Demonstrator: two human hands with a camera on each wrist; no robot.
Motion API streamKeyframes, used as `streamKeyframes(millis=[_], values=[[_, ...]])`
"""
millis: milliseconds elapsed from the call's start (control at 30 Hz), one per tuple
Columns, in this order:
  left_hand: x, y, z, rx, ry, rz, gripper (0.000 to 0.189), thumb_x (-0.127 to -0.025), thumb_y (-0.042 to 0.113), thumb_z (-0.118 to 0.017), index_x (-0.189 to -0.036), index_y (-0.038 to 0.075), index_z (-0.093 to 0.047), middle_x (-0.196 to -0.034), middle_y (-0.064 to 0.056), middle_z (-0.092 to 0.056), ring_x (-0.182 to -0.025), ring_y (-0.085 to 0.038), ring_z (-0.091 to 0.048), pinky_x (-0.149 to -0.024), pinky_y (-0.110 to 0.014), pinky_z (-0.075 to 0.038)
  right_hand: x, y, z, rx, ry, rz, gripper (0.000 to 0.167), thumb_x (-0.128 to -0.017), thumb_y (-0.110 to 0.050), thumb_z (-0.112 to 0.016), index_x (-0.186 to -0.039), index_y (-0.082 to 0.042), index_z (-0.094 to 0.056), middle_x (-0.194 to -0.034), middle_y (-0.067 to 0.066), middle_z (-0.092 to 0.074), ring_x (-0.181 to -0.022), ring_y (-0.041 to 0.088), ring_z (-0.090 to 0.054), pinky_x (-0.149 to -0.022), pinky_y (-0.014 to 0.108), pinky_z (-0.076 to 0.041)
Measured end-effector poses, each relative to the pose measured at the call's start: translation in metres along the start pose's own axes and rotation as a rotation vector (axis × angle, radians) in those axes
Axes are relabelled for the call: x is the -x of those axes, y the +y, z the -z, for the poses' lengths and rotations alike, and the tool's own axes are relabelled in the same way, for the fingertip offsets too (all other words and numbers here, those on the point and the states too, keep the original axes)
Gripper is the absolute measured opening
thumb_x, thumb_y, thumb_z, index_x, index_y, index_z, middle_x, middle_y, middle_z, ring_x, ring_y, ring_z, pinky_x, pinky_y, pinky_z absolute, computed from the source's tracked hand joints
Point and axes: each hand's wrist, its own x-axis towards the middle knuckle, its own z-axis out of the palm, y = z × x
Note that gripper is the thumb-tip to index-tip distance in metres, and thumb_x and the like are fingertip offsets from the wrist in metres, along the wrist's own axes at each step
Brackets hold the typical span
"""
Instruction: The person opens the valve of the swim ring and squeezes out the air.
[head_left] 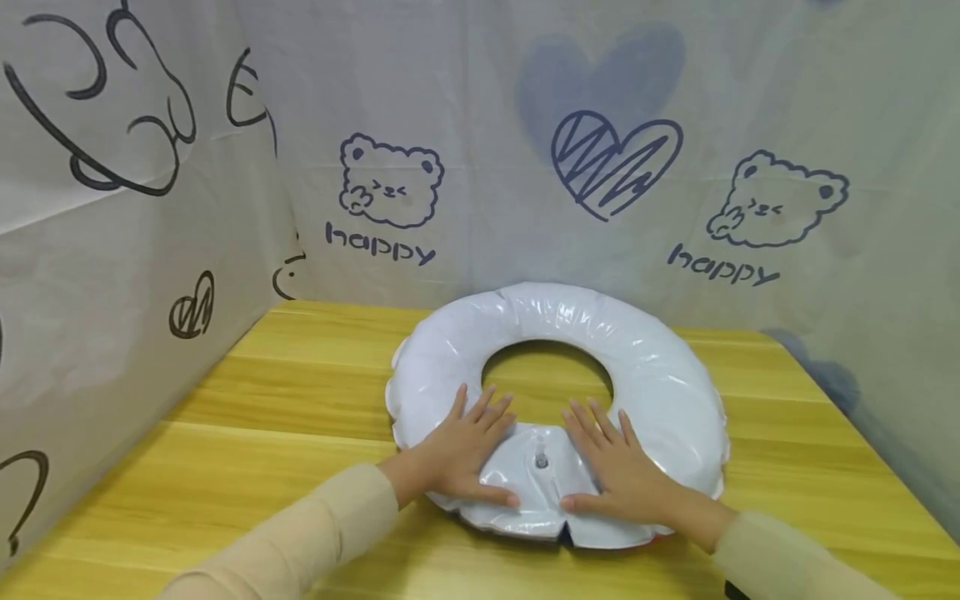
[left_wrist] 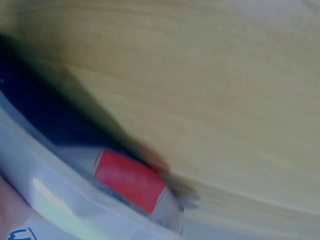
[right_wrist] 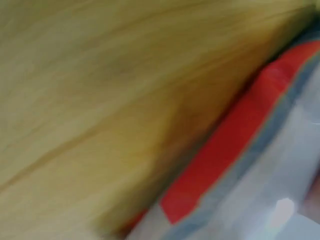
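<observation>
An inflated white swim ring (head_left: 667,375) lies flat on the wooden table, its air valve (head_left: 542,458) upward on the near side. To the left of the valve my left hand (head_left: 468,446) rests on the ring with fingers spread and straight. My right hand (head_left: 618,467) presses the other side of the valve, also with straight, spread fingers. In the left wrist view the ring's underside (left_wrist: 130,180) shows red and dark blue patches. A red band (right_wrist: 235,140) runs along its lower side in the right wrist view. Only a small part of each hand appears in the wrist views.
The yellow wood-grain table (head_left: 300,392) extends around the ring. A white cloth (head_left: 480,208) with printed bears and hearts hangs behind it, and another patterned cloth wall (head_left: 112,275) borders the left. A small black object (head_left: 735,590) shows by the right sleeve.
</observation>
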Motion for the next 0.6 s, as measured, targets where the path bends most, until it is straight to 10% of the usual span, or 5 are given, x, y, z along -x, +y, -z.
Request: streamKeyframes(millis=[600], values=[[-0.003,0.002,-0.019,0.049,-0.049,0.067,0.103,-0.076,0.075,-0.046,-0.15,0.012,-0.014,-0.156,-0.015,-0.009,-0.141,-0.044,-0.008,-0.106,-0.069,-0.003,-0.004,0.01,-0.02,-0.101,-0.122,-0.052,0.096,-0.084,-0.058,-0.053,-0.147,0.003,-0.014,-0.155,0.02,-0.009,-0.141,0.046,-0.002,-0.108,0.063,0.008]])
